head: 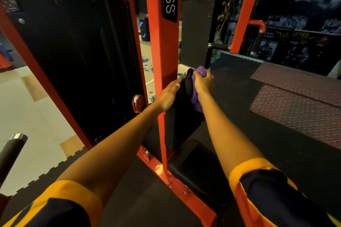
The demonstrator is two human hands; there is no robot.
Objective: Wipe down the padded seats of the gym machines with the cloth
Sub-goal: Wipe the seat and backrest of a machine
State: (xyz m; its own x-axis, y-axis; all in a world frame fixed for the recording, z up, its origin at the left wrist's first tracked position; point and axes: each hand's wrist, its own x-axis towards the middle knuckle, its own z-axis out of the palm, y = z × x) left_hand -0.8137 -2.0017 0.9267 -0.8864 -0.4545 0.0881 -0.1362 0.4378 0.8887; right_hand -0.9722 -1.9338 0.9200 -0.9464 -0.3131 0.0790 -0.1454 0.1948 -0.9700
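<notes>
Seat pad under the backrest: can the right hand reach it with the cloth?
Probably yes. The seat pad lies bare below the backrest, where the right hand grips the cloth; nothing stands between.

Cloth [196, 97]: purple, bunched into a wad. You grip it in your right hand [203, 83], against the upper right edge of the back pad [182, 121]. A tail of it hangs toward 6 o'clock, past your wrist.

Back pad: black, narrow, upright. Your left hand [168, 96] lies flat on its top, fingers straight, at 9 o'clock of the cloth.

Seat pad [195, 166]: black, rounded corners, roughly level, at 6 o'clock of the back pad, just beside its lower end.
</notes>
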